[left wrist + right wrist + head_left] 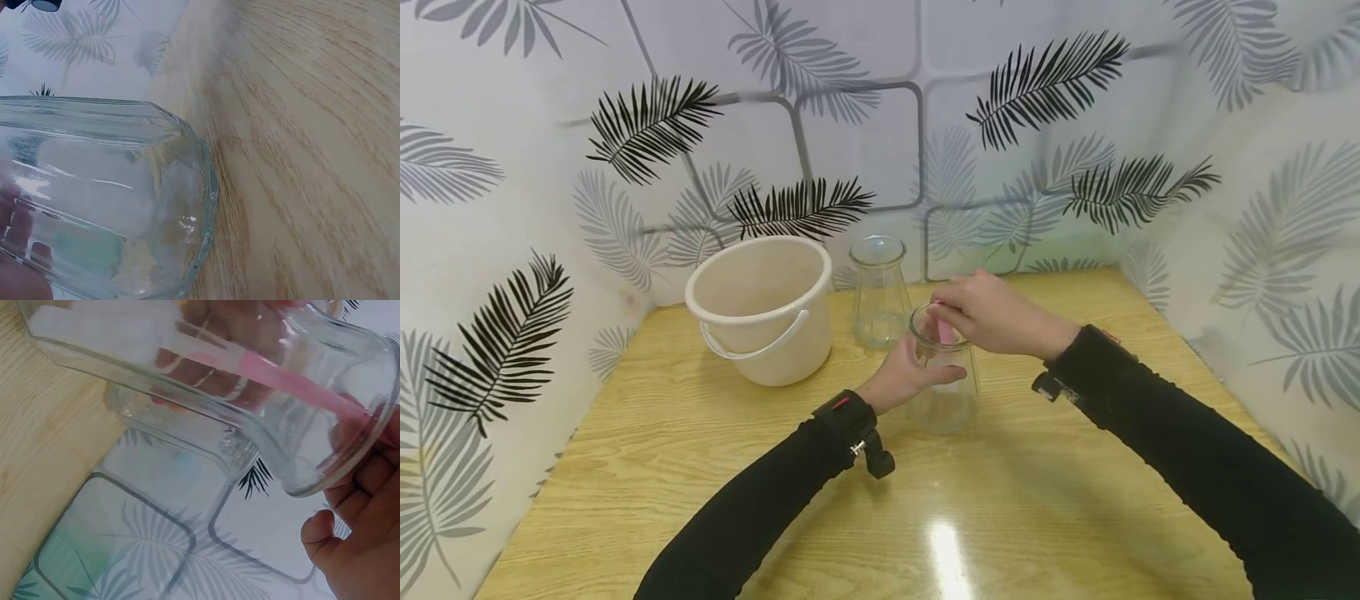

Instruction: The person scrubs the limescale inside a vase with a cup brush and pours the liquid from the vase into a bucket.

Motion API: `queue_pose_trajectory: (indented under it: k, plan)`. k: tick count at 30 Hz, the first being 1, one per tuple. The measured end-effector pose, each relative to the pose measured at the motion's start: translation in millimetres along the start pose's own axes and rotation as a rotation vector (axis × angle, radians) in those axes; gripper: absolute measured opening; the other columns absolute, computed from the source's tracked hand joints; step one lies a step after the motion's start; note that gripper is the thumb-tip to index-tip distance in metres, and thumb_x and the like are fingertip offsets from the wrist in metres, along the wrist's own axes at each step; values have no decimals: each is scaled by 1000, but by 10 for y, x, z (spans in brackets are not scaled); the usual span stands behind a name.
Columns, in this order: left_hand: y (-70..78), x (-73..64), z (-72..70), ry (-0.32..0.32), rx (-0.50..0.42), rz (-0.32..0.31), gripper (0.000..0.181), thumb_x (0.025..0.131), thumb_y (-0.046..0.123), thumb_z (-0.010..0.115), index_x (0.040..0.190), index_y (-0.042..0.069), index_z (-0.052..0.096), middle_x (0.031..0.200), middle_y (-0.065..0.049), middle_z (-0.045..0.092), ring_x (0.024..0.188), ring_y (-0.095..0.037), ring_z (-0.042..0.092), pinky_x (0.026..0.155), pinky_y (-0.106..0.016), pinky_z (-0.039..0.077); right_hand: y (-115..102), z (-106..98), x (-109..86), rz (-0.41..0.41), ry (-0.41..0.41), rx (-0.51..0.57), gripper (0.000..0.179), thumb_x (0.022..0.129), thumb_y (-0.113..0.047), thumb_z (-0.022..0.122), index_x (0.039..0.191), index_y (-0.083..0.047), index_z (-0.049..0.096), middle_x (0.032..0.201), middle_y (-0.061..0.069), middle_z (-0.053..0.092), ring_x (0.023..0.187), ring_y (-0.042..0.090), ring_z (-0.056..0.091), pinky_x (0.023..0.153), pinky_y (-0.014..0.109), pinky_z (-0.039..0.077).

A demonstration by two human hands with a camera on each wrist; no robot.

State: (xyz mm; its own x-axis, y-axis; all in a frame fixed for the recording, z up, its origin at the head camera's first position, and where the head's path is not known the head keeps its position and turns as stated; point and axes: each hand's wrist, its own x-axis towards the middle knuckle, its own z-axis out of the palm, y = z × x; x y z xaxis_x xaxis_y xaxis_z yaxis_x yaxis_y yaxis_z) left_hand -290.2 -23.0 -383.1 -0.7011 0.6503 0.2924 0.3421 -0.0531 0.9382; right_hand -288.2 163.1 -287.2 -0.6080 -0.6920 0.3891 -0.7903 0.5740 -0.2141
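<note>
A clear glass vase (945, 408) with a flared rim stands on the table in the head view. My left hand (910, 377) grips it around its upper part, thumb across the front. Over the mouth, my right hand (992, 315) holds the pink handle of a bottle brush (290, 381). The handle runs down inside the glass, and its whitish head (94, 328) lies toward the bottom in the right wrist view. The left wrist view shows the vase's faceted base (209, 206) close to the wood, with blurred fingers behind the glass.
Behind the held vase stands a second glass vase (880, 312). A cream bucket (775, 346) with its handle hanging down is at the back left. The wooden table (820, 517) meets leaf-patterned walls (865, 142) at the back and sides.
</note>
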Motion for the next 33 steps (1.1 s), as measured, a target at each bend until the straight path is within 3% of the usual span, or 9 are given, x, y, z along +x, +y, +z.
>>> queue_pose_trajectory:
  k: [7,14,20,26,33]
  plan:
    - [6,5,-1,-1,26,5,74,92,3,70,153,25,36,154,4,45,143,-17,39,117,-43,32,-49,-59,-3,71,-68,152,26,107,-19,51,91,-15,71,68,-6,52,55,8,36,58,28,38]
    - [-33,21,4,26,27,-25,66,89,5,73,146,20,44,144,-1,52,130,-16,50,108,-39,43,-57,-30,-37,97,-27,250,24,105,-20,55,91,-18,74,74,-4,66,65,10,55,64,28,49]
    - [-203,81,-19,36,54,-42,70,89,7,74,149,23,41,148,-1,49,135,-17,47,111,-40,41,-38,-7,-50,64,19,224,24,104,-18,56,87,-16,72,78,-3,67,63,10,49,64,27,45]
    - [-225,77,-37,39,105,-49,66,90,14,76,146,25,44,146,-6,51,134,-18,48,110,-43,41,-18,5,-43,48,54,189,24,104,-14,57,85,-12,71,71,3,61,57,10,38,59,26,38]
    - [-231,71,-34,42,72,-56,71,89,13,76,148,29,40,145,-2,51,135,-17,46,114,-46,35,1,35,-44,15,78,152,21,103,-13,58,85,-10,69,71,0,59,59,9,41,60,27,40]
